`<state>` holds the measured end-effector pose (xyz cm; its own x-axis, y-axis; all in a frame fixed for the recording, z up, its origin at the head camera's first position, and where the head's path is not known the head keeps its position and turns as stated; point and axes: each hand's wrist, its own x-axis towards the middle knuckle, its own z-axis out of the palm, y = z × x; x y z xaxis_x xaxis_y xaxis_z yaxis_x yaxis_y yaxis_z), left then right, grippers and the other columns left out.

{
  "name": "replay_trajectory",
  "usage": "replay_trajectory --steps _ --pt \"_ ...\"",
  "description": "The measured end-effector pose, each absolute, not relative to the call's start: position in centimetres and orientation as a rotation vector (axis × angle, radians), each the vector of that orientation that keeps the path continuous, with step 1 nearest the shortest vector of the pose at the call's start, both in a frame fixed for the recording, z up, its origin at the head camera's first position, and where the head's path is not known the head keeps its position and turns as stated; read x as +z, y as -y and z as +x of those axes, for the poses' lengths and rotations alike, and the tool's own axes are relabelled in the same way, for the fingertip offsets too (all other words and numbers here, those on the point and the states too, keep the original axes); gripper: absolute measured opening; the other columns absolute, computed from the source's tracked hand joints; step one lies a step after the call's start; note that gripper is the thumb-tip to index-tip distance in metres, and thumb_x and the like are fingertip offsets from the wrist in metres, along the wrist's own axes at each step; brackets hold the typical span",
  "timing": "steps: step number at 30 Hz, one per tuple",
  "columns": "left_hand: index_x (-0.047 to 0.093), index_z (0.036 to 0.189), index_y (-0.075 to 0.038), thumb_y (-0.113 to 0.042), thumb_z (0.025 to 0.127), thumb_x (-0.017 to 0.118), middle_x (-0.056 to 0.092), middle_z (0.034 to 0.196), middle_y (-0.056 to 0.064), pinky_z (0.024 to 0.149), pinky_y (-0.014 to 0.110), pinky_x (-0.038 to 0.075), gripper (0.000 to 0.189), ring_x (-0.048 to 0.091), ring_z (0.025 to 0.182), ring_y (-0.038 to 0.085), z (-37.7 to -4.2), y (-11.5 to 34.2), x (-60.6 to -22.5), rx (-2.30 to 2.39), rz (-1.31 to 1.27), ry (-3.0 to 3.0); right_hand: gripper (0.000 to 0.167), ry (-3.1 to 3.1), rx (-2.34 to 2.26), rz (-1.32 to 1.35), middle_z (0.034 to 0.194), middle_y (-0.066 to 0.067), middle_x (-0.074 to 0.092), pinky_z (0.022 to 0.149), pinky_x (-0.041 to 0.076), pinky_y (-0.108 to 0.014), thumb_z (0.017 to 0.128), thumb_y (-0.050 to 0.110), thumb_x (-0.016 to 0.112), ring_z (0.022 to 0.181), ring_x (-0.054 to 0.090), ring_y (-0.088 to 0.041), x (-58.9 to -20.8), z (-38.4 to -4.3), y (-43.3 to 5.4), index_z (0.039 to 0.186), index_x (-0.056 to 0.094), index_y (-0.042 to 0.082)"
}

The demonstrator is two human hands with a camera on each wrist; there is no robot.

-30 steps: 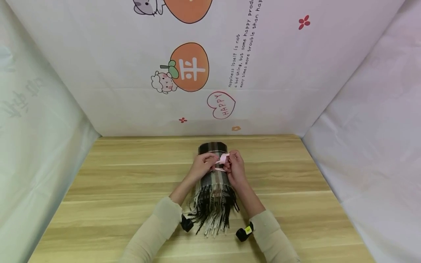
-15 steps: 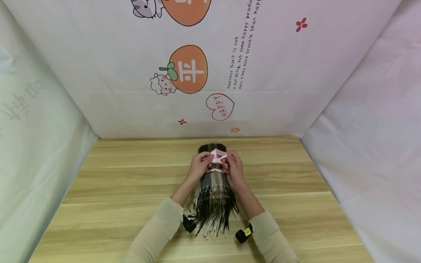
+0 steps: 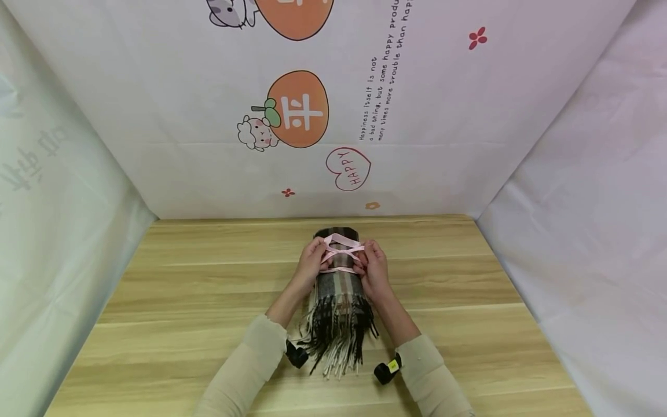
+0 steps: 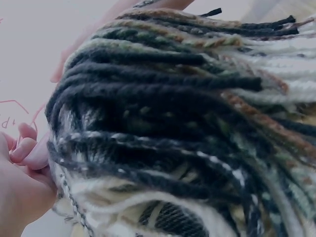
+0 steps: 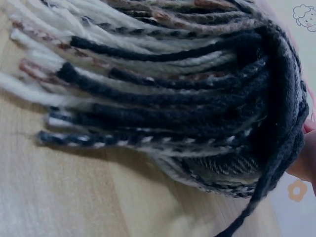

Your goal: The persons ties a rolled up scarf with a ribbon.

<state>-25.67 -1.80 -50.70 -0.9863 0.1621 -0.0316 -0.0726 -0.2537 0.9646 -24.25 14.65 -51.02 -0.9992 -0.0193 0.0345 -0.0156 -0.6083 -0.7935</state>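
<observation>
A rolled plaid scarf [image 3: 336,284] lies on the table, its fringe [image 3: 341,336] towards me. Round its upper part runs a pink ribbon [image 3: 341,238], crossed over itself on top with looped ends. My left hand [image 3: 311,260] pinches the ribbon on the left side; my right hand [image 3: 374,266] pinches it on the right. In the left wrist view the fringe [image 4: 163,98] covers most of the picture, with the curled fingers of my left hand [image 4: 24,173] at the edge. The right wrist view is mostly fringe [image 5: 173,103], with only a sliver of my right hand [image 5: 306,153].
The scarf rests on a wood-grain table [image 3: 198,324]. A white printed backdrop [image 3: 208,174] rises behind the table, with white sheets [image 3: 583,191] at both sides. A black wrist camera [image 3: 387,370] sits at the right cuff, another black camera [image 3: 297,354] at the left.
My left hand has drawn leftward, away from my right hand, spreading the ribbon from a bunched shape into a wider crossed one. The right hand stays almost in place, and the scarf has hardly moved.
</observation>
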Motion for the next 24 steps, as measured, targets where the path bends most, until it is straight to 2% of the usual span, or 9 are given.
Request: replay_trajectory --steps 10,17,24 --pt "0.049 0.090 -0.004 -0.013 0.107 0.039 0.049 0.070 0.001 0.050 0.018 0.034 0.022 0.047 0.060 0.010 -25.49 1.82 -50.43 2.368 0.110 -1.833 0.030 -1.363 -2.820 0.009 0.069 0.003 0.045 0.050 0.026 -0.015 0.105 0.034 0.038 0.060 0.035 -0.006 -51.23 -24.36 -14.93 0.085 0.046 0.014" --pt "0.047 0.086 -0.006 -0.011 0.107 0.037 0.049 0.069 0.002 0.049 0.019 0.029 0.023 0.043 0.058 0.008 -25.17 2.15 -50.54 2.425 0.146 -1.791 0.035 -1.521 -2.770 0.108 0.062 0.002 0.046 0.045 0.029 -0.016 0.110 0.024 0.036 0.055 0.038 -0.006 -51.25 -24.44 -14.60 0.078 0.044 0.010" --pt "0.045 0.084 -0.005 -0.008 0.106 0.031 0.050 0.065 0.002 0.054 0.021 0.035 0.025 0.042 0.056 0.008 -24.75 2.58 -50.97 2.367 0.171 -1.898 0.037 -1.659 -2.720 0.267 0.055 0.002 0.048 0.042 0.032 -0.016 0.108 0.019 0.041 0.048 0.043 -0.005 -51.21 -24.42 -14.44 0.072 0.039 0.011"
